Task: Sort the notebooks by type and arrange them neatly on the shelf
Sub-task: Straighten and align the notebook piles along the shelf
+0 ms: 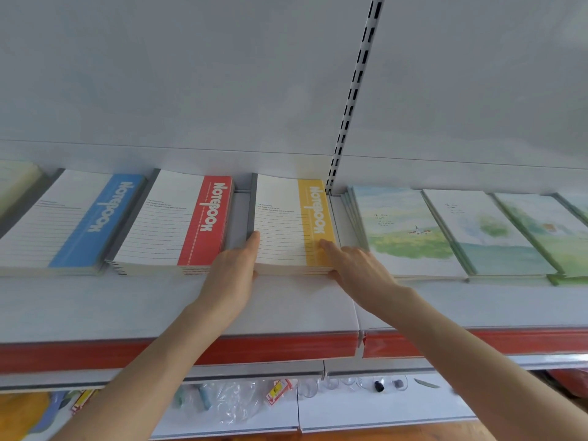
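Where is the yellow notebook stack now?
The yellow notebook stack sits mid-shelf between the red notebook stack and the slotted upright, with both hands on it.

Left hand [234, 270] — arm extended, fingers straight, thumb tucked below | Right hand [353, 261] — arm extended, forefinger pointing forward, thumb below

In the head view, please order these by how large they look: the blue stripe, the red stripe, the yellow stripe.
1. blue stripe
2. red stripe
3. yellow stripe
Wide-angle distortion may exaggerate these differences.
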A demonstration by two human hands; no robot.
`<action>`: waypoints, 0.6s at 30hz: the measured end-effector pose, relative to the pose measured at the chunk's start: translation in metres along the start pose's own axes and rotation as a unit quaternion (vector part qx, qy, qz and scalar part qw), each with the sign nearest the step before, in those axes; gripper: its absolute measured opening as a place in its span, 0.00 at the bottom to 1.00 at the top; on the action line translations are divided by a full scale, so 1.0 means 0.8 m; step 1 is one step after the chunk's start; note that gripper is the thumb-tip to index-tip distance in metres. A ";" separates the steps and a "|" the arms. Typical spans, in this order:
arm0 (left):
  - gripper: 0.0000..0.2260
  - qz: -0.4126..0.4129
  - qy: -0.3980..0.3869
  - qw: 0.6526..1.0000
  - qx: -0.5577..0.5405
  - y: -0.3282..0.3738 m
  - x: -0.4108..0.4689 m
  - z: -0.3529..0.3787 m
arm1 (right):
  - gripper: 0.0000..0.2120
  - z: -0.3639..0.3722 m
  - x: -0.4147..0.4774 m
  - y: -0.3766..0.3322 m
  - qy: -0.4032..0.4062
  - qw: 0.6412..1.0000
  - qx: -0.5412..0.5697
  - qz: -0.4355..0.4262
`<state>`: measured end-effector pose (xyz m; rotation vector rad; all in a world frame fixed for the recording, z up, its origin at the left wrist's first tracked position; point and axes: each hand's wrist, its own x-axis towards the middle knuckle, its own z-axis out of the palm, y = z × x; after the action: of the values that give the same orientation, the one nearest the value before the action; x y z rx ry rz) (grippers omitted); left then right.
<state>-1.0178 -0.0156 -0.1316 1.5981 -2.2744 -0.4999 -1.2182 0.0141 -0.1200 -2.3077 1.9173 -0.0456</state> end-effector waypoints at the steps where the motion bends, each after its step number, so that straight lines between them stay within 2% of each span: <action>1: 0.27 -0.001 0.001 1.000 0.000 0.001 0.000 0.000 | 0.24 0.000 0.000 0.000 -0.002 1.000 -0.005 0.000; 5: 0.27 -0.007 0.000 1.000 -0.008 0.001 -0.001 -0.002 | 0.23 -0.001 -0.001 -0.001 -0.008 1.000 0.002 0.004; 10: 0.27 -0.011 0.006 1.000 -0.028 0.005 -0.004 -0.008 | 0.24 -0.013 -0.001 0.000 -0.031 0.995 0.079 0.046; 18: 0.25 -0.008 0.011 0.999 -0.039 0.007 -0.004 -0.013 | 0.22 -0.018 0.001 -0.002 -0.036 0.990 0.120 0.070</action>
<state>-1.0169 -0.0115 -0.1196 1.5768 -2.2011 -0.5647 -1.2179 0.0125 -0.1053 -1.9909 1.9149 -0.1674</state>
